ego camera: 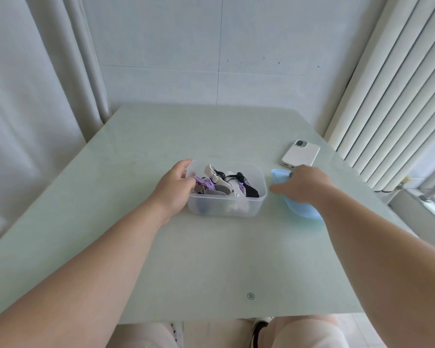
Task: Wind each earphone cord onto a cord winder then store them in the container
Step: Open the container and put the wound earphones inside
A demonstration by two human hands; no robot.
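Observation:
A clear plastic container (pixel 258 194) stands in the middle of the table. Inside it lie purple earphone cords (pixel 206 184), black cords (pixel 239 177) and pale cord winders (pixel 217 175), tangled together. My left hand (pixel 175 187) grips the container's left rim, thumb on the outside edge and fingers curled over into the box beside the purple cords. To the right of the container lies a blue lid (pixel 300 209). My right hand (pixel 303 184) rests on top of that lid, fingers spread over its far edge; whether it grips the lid is unclear.
A white phone (pixel 300 153) lies face down at the back right of the pale green table (pixel 211 259). Curtains hang at left, vertical blinds at right. My knees show below the table's near edge.

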